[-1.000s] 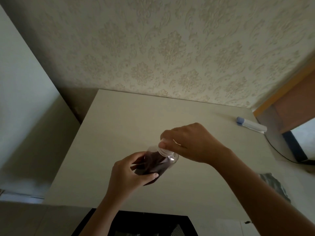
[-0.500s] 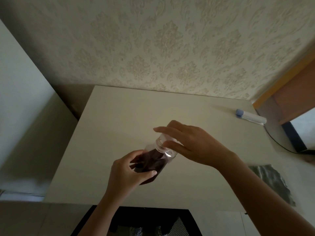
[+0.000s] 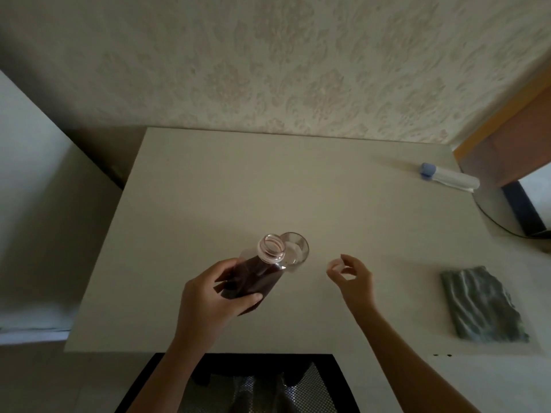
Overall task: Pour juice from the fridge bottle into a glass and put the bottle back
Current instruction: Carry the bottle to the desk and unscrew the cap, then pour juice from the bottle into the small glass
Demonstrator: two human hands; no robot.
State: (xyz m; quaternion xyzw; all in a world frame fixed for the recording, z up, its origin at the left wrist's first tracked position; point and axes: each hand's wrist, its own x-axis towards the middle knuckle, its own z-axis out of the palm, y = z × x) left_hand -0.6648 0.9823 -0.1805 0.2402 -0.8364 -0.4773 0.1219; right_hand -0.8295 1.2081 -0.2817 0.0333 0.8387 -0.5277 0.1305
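A clear bottle of dark juice stands over the white table with its neck open and uncapped. My left hand is wrapped around its lower body. Right behind the bottle's neck stands a small clear glass, which looks empty. My right hand is off to the right of the bottle, low over the table, pinching the small pale bottle cap between thumb and fingertips.
A folded grey-green cloth lies at the table's right side. A white tube with a blue cap lies at the back right, near a dark cable. A black mesh chair sits below the front edge. A patterned wall stands behind.
My right hand has lifted the cap off the bottle's neck and moved away to the right with it. The glass behind the bottle is now uncovered. My left hand still holds the bottle.
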